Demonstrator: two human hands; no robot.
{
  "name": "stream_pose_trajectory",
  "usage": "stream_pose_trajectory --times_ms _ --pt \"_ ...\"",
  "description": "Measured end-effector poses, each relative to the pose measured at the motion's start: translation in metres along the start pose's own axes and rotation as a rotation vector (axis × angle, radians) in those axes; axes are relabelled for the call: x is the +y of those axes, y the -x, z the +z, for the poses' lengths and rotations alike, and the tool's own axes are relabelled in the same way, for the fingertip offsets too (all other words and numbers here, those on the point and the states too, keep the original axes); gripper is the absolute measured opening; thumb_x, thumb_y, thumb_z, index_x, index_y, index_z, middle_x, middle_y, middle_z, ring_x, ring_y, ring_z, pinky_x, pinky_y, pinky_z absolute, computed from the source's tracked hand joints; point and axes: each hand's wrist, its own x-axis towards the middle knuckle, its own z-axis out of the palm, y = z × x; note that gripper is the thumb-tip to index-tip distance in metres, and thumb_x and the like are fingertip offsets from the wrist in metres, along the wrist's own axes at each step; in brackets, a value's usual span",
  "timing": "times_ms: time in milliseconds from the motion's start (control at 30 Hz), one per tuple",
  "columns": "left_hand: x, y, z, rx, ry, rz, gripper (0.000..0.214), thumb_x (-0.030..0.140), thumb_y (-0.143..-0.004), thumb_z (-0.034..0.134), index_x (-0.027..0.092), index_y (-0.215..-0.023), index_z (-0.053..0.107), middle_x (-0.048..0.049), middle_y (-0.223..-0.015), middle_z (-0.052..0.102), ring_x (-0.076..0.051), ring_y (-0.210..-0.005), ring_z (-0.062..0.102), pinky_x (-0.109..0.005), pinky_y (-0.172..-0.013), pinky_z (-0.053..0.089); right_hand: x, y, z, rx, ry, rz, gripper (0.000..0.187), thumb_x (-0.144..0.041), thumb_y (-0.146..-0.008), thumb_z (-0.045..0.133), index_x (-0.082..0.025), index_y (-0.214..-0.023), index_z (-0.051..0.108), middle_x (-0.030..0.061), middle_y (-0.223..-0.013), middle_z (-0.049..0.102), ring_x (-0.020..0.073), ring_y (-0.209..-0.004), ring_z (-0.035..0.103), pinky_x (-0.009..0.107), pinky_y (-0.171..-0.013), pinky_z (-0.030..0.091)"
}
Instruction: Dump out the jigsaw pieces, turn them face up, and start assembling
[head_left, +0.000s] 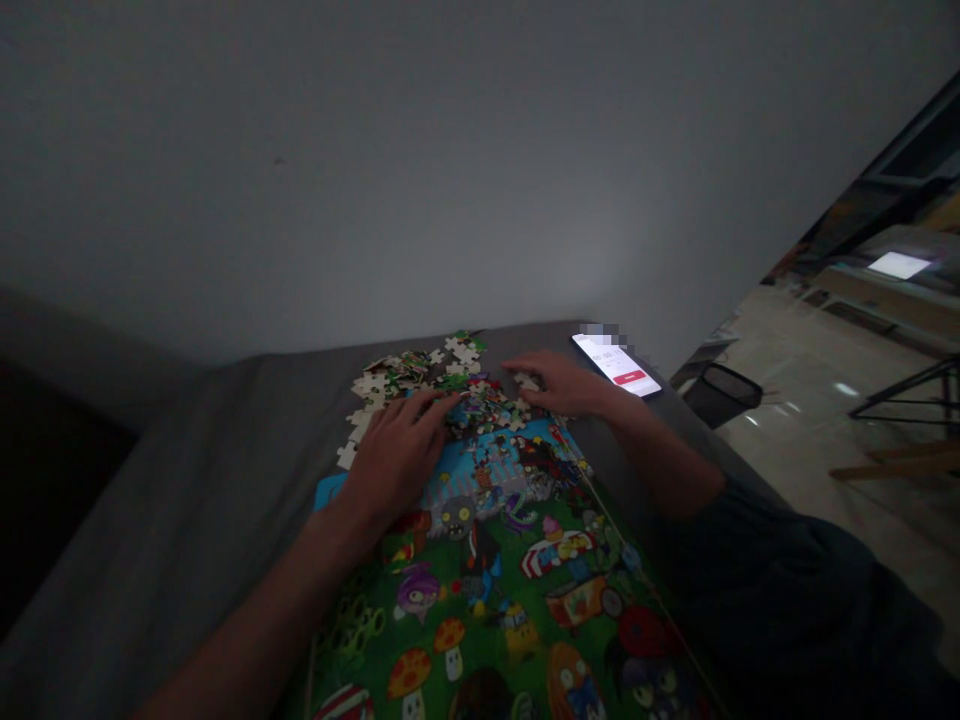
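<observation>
A pile of loose jigsaw puzzle pieces [405,370] lies past the far edge of a colourful cartoon picture board [480,560]. Many pieces show their pale backs, others their printed side. My left hand [405,440] rests over the pile's near left part and the board's far edge, fingers stretched out and touching pieces. At the right side of the pile is my right hand [555,382], its thumb and fingers apart around a few pieces. Whether either hand grips a single piece is not visible.
Just right of my right hand, a phone [619,364] with a lit screen lies on the grey cloth surface [202,450]. A pale wall [450,180] rises behind. Beyond the right edge are a tiled floor [795,400], a dark chair-like object [724,390] and furniture.
</observation>
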Motion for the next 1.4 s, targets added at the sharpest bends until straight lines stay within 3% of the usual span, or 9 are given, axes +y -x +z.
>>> stream_pose_trajectory --times_ms 133,267,400,533,667,800,933,1133,1400 --pt "0.006 -0.003 -0.013 0.028 0.015 0.008 0.030 0.022 -0.101 0.053 0.020 -0.128 0.065 -0.0110 -0.128 0.064 -0.033 -0.121 0.057 -0.054 -0.103 0.048 -0.017 0.001 0.006 -0.010 -0.025 -0.113 0.075 -0.057 -0.085 0.072 -0.027 -0.150 0.050 0.0103 -0.154 0.050 0.0321 -0.145 0.040 0.057 -0.119 0.029" --pt "0.025 -0.001 -0.031 -0.261 0.135 0.139 0.018 0.032 -0.097 0.064 0.020 -0.109 0.071 -0.0090 -0.110 0.066 -0.030 -0.107 0.062 -0.050 -0.095 0.052 -0.031 0.001 0.016 -0.152 -0.058 -0.203 0.117 -0.073 -0.064 0.081 -0.025 -0.160 0.033 0.0133 -0.166 0.031 0.0355 -0.153 0.025 0.057 -0.123 0.021" --pt "0.049 0.009 -0.039 -0.528 0.273 0.266 0.055 0.047 -0.084 0.080 0.026 -0.132 0.064 -0.0098 -0.136 0.061 -0.033 -0.130 0.054 -0.052 -0.108 0.045 -0.025 -0.002 0.022 -0.124 -0.071 -0.188 0.098 -0.069 -0.078 0.073 -0.024 -0.158 0.038 0.0129 -0.160 0.041 0.0325 -0.148 0.034 0.056 -0.121 0.026" --pt "0.059 0.016 -0.034 -0.690 0.328 0.302 0.099 0.074 -0.076 0.074 0.032 -0.158 0.036 -0.0132 -0.170 0.022 -0.042 -0.156 0.014 -0.066 -0.122 0.020 -0.020 -0.004 0.022 -0.086 -0.095 -0.199 0.085 -0.064 -0.085 0.068 -0.023 -0.155 0.043 0.0129 -0.158 0.046 0.0298 -0.145 0.039 0.054 -0.120 0.028" --pt "0.060 0.017 -0.031 -0.821 0.334 0.286 0.104 0.078 -0.080 0.065 0.034 -0.163 0.019 -0.0119 -0.172 0.000 -0.042 -0.156 -0.002 -0.066 -0.123 0.011 -0.017 -0.005 0.022 -0.079 -0.124 -0.232 0.079 -0.062 -0.089 0.065 -0.023 -0.154 0.045 0.0132 -0.159 0.044 0.0288 -0.147 0.038 0.053 -0.121 0.028" --pt "0.061 0.022 -0.031 -0.809 0.349 0.304 0.101 0.078 -0.084 0.059 0.030 -0.163 0.018 -0.0144 -0.171 0.000 -0.041 -0.156 -0.004 -0.067 -0.123 0.010 -0.027 -0.007 0.022 -0.041 -0.142 -0.196 0.073 -0.060 -0.092 0.061 -0.026 -0.154 0.043 0.0126 -0.158 0.046 0.0298 -0.146 0.041 0.056 -0.119 0.032" --pt "0.062 0.029 -0.029 -0.765 0.395 0.332 0.100 0.075 -0.086 0.059 0.026 -0.164 0.019 -0.0170 -0.171 0.000 -0.041 -0.156 -0.003 -0.068 -0.122 0.009 -0.070 -0.015 0.030 0.040 -0.049 -0.250 0.067 -0.052 -0.100 0.054 -0.029 -0.159 0.033 0.0099 -0.163 0.038 0.0245 -0.152 0.032 0.052 -0.122 0.030" --pt "0.057 0.031 -0.024 -0.692 0.434 0.365 0.094 0.068 -0.088 0.062 0.025 -0.163 0.024 -0.0170 -0.171 0.005 -0.040 -0.157 0.000 -0.064 -0.124 0.007 -0.125 -0.051 0.056 -0.026 0.256 -0.273 0.063 -0.052 -0.101 0.050 -0.028 -0.158 0.037 0.0109 -0.169 0.024 0.0341 -0.157 0.016 0.059 -0.124 0.023" --pt "0.073 0.028 -0.011 -0.506 0.357 0.454 0.082 0.058 -0.092 0.062 0.017 -0.157 0.037 -0.0168 -0.166 0.030 -0.035 -0.157 0.017 -0.056 -0.127 0.008 -0.141 -0.106 0.068 -0.227 0.202 -0.060 0.104 -0.079 -0.074 0.068 -0.028 -0.159 0.036 0.0133 -0.171 0.014 0.0494 -0.154 0.009 0.072 -0.120 0.020"
